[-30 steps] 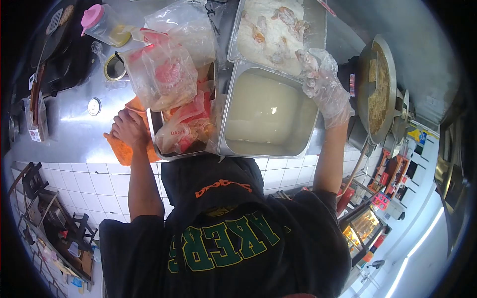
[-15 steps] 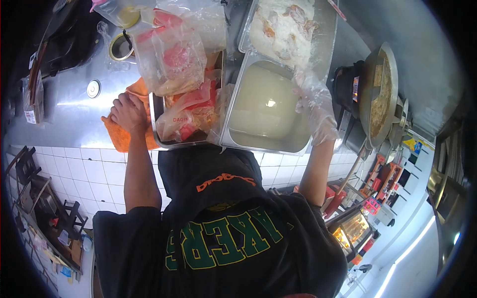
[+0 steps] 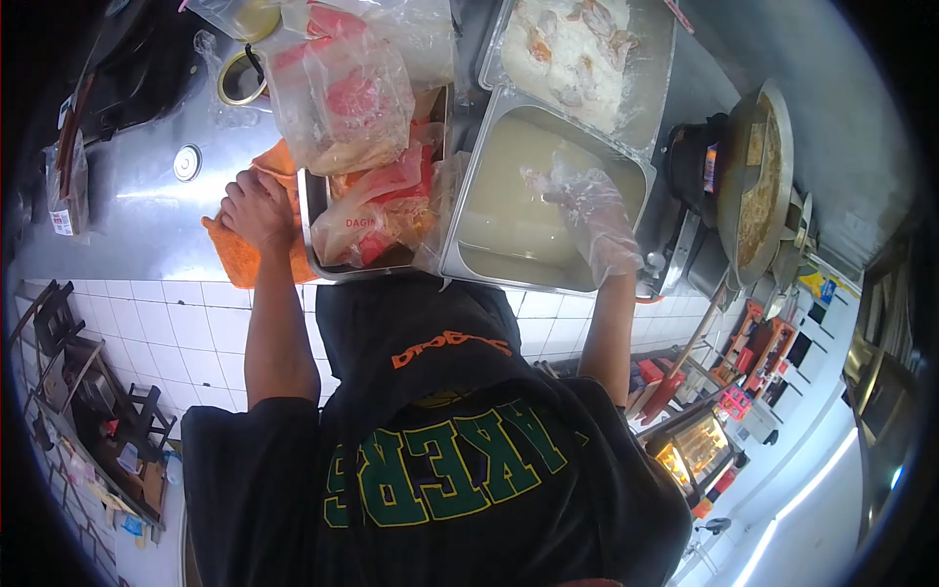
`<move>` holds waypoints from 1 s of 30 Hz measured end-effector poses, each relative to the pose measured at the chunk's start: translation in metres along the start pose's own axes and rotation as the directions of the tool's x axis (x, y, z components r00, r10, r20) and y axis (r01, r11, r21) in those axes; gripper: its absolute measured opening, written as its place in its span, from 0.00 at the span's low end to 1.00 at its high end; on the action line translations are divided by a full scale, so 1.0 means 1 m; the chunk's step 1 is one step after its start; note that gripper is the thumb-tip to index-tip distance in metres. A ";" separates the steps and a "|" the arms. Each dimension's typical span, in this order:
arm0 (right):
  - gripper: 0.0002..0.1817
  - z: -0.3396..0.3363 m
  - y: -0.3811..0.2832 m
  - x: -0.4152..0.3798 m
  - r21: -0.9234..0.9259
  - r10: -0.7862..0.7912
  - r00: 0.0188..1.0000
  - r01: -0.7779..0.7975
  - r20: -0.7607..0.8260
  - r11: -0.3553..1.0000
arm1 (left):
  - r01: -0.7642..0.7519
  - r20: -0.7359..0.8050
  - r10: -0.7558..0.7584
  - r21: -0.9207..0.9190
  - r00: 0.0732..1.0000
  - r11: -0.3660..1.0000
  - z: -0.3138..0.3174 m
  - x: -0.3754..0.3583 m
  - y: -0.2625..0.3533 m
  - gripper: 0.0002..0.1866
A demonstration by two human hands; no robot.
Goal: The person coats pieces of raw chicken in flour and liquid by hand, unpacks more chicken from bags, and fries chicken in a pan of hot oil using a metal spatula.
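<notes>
My left hand [image 3: 257, 210] rests on an orange cloth [image 3: 233, 256] on the steel counter, its fingers curled against the cloth. My right hand [image 3: 587, 210], in a clear plastic glove, hangs over the tray of cloudy pale liquid [image 3: 504, 230]; I cannot make out whether its fingers hold anything. Behind that tray stands a metal tray of white flour [image 3: 567, 68] with coated pieces in it. Between my hands, a metal tray [image 3: 311, 225] holds red and clear plastic bags [image 3: 377, 210] with food inside.
A wok [image 3: 775, 186] of bubbling oil sits on a burner at the right. On the counter [image 3: 137, 215] are a round white lid [image 3: 188, 163] and an open can [image 3: 241, 80]. A glass display case [image 3: 696, 452] glows lower right.
My right hand has moved left from the edge between the flour tray and the liquid tray to over the liquid. My left hand stays on the cloth.
</notes>
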State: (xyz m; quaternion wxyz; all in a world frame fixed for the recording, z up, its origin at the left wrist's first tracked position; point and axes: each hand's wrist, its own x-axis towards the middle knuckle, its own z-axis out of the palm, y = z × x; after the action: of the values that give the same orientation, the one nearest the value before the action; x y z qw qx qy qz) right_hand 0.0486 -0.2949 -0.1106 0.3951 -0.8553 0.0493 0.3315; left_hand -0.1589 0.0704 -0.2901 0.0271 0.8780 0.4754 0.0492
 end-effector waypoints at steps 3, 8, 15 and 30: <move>0.14 0.003 0.005 -0.004 0.054 0.025 1.000 -0.025 -0.010 0.998 | -0.010 -0.032 0.009 -0.019 0.999 1.000 0.003 0.000 -0.001 0.18; 0.17 0.003 0.015 -0.003 0.259 0.087 0.996 -0.093 0.034 0.961 | -0.008 -0.008 0.008 0.007 1.000 1.000 0.003 0.000 -0.003 0.18; 0.12 0.003 0.023 0.005 -0.199 0.018 0.999 -0.026 -0.044 0.980 | -0.005 -0.018 0.005 0.012 1.000 1.000 -0.003 0.000 0.003 0.18; 0.17 -0.024 0.015 -0.014 -0.679 -0.262 0.965 0.181 -0.017 0.712 | -0.030 -0.015 0.032 0.083 0.999 0.996 -0.017 -0.003 0.014 0.19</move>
State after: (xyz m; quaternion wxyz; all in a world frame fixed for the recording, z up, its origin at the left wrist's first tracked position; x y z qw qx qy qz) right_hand 0.0456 -0.3251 -0.1008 0.0936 -0.9566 -0.1544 0.2286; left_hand -0.1503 0.0605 -0.2721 -0.0141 0.8852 0.4635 0.0369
